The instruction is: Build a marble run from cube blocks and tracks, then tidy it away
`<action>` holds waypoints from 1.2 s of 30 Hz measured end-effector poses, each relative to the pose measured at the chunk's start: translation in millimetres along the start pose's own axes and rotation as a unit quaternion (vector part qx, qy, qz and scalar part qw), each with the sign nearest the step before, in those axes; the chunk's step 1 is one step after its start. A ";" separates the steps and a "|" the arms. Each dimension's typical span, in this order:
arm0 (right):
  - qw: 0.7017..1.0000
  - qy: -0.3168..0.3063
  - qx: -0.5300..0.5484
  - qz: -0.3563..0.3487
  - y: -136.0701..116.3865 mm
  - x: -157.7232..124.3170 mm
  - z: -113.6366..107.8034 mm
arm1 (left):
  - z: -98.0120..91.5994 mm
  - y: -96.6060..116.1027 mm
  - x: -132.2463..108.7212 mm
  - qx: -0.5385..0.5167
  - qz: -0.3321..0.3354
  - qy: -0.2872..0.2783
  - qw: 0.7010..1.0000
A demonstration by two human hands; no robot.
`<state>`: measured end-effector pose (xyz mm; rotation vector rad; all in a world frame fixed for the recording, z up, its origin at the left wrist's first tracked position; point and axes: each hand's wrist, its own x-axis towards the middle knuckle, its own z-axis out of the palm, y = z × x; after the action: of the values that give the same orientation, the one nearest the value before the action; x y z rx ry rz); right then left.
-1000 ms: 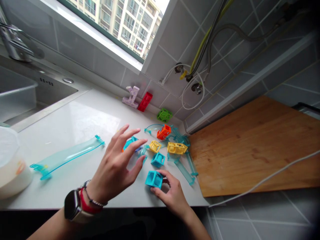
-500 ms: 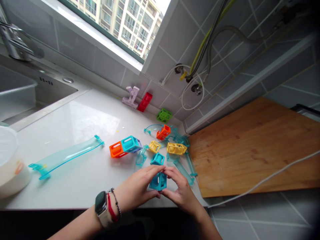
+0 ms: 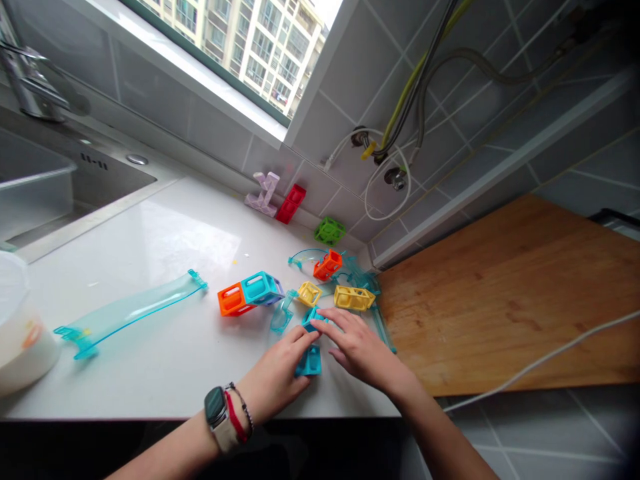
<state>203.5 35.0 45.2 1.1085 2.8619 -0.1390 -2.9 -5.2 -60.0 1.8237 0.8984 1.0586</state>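
My left hand, with a watch and bracelets on its wrist, grips a blue openwork block low over the front of the counter. Fingers stretched and thumb apart, my right hand reaches over a second blue block just behind; whether it touches that block I cannot tell. Close by are a small yellow block, a longer yellow block and a clear blue curved piece. Left of my hands lies a joined orange block and blue block.
A long clear blue track piece lies at left beside a white tub. Along the wall stand a lilac piece, red block and green block. A wooden board bounds the right, the sink the left.
My right hand has let go of the blue block and moved forward over the second blue block. The left hand keeps the first block, now slightly further left.
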 end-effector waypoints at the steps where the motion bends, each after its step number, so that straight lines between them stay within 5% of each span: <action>1: 0.999 0.000 -0.028 -0.020 4.0 7.5 2.8 | 0.2 -0.7 0.1 0.001 -0.002 0.002 1.000; 7: 0.993 -0.001 -0.089 -0.078 24.7 39.6 6.5 | -4.1 0.8 1.7 0.010 -0.024 0.025 0.999; 11: 0.997 -0.024 -0.023 -0.068 26.6 43.8 -0.5 | -5.3 1.1 2.9 0.013 -0.028 0.079 0.996; 26: 0.971 -0.009 0.237 -0.013 24.5 27.6 21.6 | -11.9 3.0 5.8 -0.040 -0.042 0.102 0.993; 36: 0.933 0.028 0.353 0.064 9.1 3.7 6.4 | -17.1 14.7 2.2 -0.104 0.000 0.104 0.989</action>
<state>207.0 43.5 37.9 1.3920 2.8254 -1.2195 -15.0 -4.2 -40.8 1.5628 0.8723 1.3092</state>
